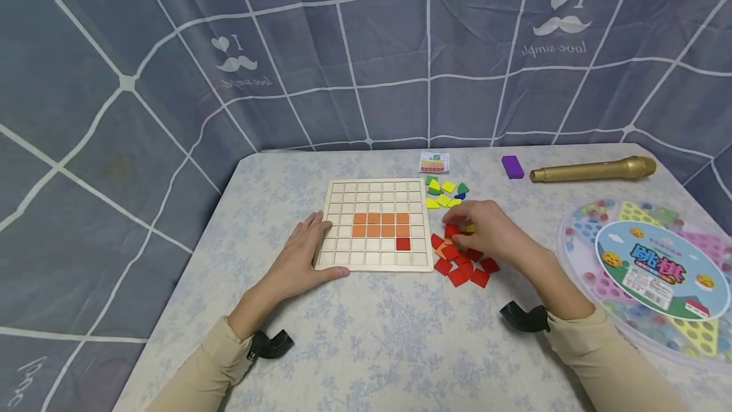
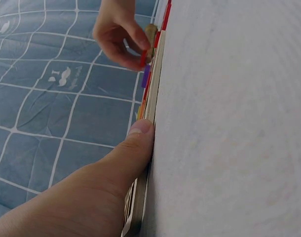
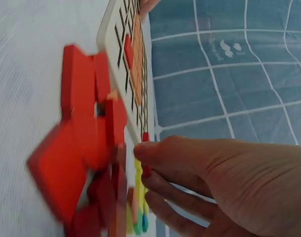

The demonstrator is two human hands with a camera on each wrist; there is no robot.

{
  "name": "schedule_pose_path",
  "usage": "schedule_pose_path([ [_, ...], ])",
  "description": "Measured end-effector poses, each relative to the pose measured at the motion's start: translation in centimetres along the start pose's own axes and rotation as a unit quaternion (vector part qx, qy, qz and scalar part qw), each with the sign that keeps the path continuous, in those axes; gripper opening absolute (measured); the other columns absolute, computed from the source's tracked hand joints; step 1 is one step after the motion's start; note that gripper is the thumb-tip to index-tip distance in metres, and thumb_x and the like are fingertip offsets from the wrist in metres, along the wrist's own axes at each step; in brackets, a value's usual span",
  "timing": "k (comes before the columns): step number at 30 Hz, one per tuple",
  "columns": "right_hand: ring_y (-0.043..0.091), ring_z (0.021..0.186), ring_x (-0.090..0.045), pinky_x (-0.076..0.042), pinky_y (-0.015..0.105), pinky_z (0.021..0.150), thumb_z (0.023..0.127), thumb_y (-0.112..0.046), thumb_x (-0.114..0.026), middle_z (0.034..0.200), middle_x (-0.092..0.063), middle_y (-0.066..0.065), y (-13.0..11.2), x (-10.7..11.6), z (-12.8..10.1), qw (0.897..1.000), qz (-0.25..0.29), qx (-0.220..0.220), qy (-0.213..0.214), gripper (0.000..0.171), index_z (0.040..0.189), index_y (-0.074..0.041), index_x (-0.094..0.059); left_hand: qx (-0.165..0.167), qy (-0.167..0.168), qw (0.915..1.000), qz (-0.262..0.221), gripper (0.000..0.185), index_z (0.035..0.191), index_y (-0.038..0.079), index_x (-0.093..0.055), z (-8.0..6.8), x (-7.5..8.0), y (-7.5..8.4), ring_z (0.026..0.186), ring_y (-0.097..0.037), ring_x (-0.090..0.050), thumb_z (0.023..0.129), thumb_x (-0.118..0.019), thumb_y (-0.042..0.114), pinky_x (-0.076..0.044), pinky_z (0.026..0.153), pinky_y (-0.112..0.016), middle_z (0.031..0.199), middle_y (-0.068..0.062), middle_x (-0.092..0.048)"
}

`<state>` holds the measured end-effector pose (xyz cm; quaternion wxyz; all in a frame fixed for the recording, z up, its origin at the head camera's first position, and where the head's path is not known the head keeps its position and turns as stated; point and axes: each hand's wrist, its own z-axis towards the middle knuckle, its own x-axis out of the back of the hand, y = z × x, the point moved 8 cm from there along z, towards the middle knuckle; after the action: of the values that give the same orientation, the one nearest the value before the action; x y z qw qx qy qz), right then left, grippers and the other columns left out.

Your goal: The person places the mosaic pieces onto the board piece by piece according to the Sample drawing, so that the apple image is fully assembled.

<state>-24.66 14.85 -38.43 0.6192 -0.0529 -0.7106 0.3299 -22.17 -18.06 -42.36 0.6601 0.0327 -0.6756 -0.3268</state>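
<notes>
Eight orange tiles sit on the gridded board in two rows, their block's long axis running left to right; one red tile lies just near of its right end. The board rests flat on the bench, left of the loose pieces. It is roughly square, so no side stands out as long, and its edges run nearly left–right and near–far.

The left hand rests at the board's near left corner, fingers relaxed along the left edge, thumb apart from them on the near edge. The left wrist view adds the board's thin side, with that thumb against it.

The right hand is over the red pile, right of the board. From the head its grip is partly hidden; the right wrist view shows thumb and fingers together on a red square — seen edge-on, apart from the pile.

Yellow and green pieces lie on the far side of the pile. Farther right, a gold microphone lies lengthwise left to right, head pointing right.
</notes>
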Motion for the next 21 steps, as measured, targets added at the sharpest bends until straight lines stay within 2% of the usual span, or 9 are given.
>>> schedule_pose_path([
  [5, 0.024, 0.098, -0.066, -0.063, 0.038, 0.082, 0.089, -0.009, -0.084, 0.109, -0.076, 0.007, -2.3, -0.5, 0.9, 0.999, 0.017, 0.024, 0.023, 0.034, 0.121, -0.005, -0.077, -0.005, -0.001, 1.0000, 0.005, 0.105, 0.160, 0.004, -0.036, 0.2, -0.1, 0.1, 0.164, -0.038, -0.012, 0.084, -0.085, 0.057, -0.011, 0.134, -0.057, 0.174, -0.023, -0.018],
  [12, 0.022, 0.091, -0.067, -0.061, 0.035, 0.080, 0.087, -0.008, -0.085, 0.108, -0.077, 0.005, -6.0, -2.4, 2.7, 0.997, 0.023, 0.073, 0.023, 0.029, 0.116, -0.007, -0.079, -0.008, 0.002, 1.0000, 0.001, 0.104, 0.159, 0.002, -0.037, 0.1, -0.1, 0.2, 0.164, -0.038, -0.012, 0.084, -0.085, 0.056, -0.011, 0.134, -0.057, 0.174, -0.023, -0.018],
  [21, 0.018, 0.086, -0.061, -0.054, 0.030, 0.078, 0.087, -0.012, -0.087, 0.099, -0.075, 0.001, -7.8, -4.6, 3.7, 0.996, 0.024, 0.086, 0.019, 0.023, 0.109, -0.010, -0.080, -0.007, 0.001, 1.0000, 0.003, 0.103, 0.158, 0.002, -0.038, 0.1, 0.0, 0.3, 0.164, -0.036, -0.013, 0.084, -0.085, 0.055, -0.011, 0.134, -0.056, 0.174, -0.023, -0.019],
])
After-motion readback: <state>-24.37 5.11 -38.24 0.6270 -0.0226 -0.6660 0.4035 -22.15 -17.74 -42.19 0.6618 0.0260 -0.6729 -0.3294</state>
